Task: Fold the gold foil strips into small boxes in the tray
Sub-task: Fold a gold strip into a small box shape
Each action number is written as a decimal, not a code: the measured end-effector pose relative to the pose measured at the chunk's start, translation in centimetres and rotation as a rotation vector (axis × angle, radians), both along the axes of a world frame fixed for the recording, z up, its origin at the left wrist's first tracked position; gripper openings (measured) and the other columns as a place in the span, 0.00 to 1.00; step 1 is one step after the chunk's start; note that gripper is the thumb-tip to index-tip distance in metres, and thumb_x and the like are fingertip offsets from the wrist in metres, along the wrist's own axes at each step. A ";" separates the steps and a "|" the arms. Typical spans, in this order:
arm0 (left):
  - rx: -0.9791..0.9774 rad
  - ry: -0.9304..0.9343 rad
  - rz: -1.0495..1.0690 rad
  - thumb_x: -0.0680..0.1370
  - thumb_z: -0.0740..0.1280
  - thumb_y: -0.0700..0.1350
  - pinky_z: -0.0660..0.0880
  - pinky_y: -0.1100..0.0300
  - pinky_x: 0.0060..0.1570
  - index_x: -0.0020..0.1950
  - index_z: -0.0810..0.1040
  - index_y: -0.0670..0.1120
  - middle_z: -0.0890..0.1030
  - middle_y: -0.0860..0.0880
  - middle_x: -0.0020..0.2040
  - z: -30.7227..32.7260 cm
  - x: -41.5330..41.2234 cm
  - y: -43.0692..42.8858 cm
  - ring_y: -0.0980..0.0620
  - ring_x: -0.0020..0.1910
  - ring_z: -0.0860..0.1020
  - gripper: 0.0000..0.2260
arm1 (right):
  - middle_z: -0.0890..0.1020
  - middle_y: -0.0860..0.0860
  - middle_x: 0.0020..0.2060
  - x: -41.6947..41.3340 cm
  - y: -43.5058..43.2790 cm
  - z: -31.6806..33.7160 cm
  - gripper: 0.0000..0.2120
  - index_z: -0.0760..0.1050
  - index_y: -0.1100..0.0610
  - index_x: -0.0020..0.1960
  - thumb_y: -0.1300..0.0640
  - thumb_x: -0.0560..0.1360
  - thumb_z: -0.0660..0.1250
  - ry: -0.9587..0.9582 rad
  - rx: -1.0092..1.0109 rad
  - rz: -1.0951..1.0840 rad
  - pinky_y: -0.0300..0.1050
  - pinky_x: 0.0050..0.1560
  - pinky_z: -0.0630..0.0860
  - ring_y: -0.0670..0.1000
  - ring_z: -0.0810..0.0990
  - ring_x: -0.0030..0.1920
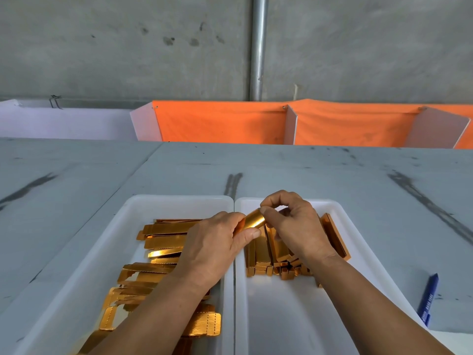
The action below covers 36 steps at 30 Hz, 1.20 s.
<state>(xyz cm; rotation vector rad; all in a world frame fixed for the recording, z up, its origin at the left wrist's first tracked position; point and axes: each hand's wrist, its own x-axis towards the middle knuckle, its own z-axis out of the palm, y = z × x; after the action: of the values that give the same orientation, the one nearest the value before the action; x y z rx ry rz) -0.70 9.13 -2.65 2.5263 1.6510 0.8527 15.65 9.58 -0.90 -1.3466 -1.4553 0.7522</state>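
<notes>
At eight o'clock in the view, a white left tray [133,216] sits on the grey table [307,170]. It holds a loose heap of flat gold foil strips [163,242] that runs from the tray's middle down toward its six o'clock end. The left hand [212,242] reaches over that heap, fingers and thumb curled round the left end of a gold piece [254,221] partly shaped into a box. This piece is held in the air over the seam between the two trays, near their twelve o'clock ends. At three o'clock of the piece, the right hand [294,226] pinches its right end between thumb and forefinger, the other fingers curled below. Under that hand, in the right tray [281,316], folded small boxes [263,252] are packed side by side in the twelve o'clock half, one leaning on the tray's right wall. At four o'clock a blue pen [428,298] lies on the table near the right tray.
</notes>
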 end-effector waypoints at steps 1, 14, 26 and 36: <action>0.001 -0.001 -0.001 0.72 0.49 0.67 0.65 0.70 0.41 0.63 0.73 0.53 0.71 0.58 0.45 0.0 0.0 0.0 0.58 0.43 0.72 0.29 | 0.80 0.47 0.46 0.0 0.0 0.0 0.08 0.79 0.47 0.41 0.57 0.77 0.69 0.004 -0.002 0.002 0.53 0.47 0.82 0.49 0.80 0.43; 0.052 0.071 0.037 0.72 0.47 0.67 0.65 0.71 0.42 0.66 0.71 0.55 0.74 0.57 0.49 0.1 0.0 -0.1 0.59 0.45 0.72 0.30 | 0.83 0.49 0.41 0.0 0.1 -0.3 0.07 0.83 0.53 0.46 0.54 0.79 0.67 0.121 -0.125 0.035 0.34 0.33 0.75 0.41 0.80 0.32; 0.068 0.100 0.082 0.72 0.45 0.67 0.67 0.71 0.41 0.65 0.72 0.55 0.77 0.57 0.50 -0.3 0.0 0.1 0.60 0.43 0.72 0.31 | 0.82 0.52 0.29 -0.5 0.0 -0.7 0.09 0.82 0.53 0.45 0.52 0.80 0.65 0.118 -0.116 0.050 0.41 0.35 0.77 0.47 0.77 0.26; 0.108 0.103 0.126 0.72 0.44 0.67 0.65 0.70 0.38 0.63 0.73 0.55 0.71 0.59 0.44 -0.1 0.1 0.0 0.60 0.39 0.70 0.30 | 0.82 0.50 0.29 -0.8 -0.1 -0.8 0.09 0.80 0.49 0.46 0.51 0.81 0.62 0.032 -0.051 0.046 0.43 0.35 0.80 0.46 0.79 0.28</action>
<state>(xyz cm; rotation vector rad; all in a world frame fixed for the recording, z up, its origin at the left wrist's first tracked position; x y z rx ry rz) -0.56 9.13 -2.72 2.6020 1.8612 0.8565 14.88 9.50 -1.71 -1.3371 -1.4545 0.8419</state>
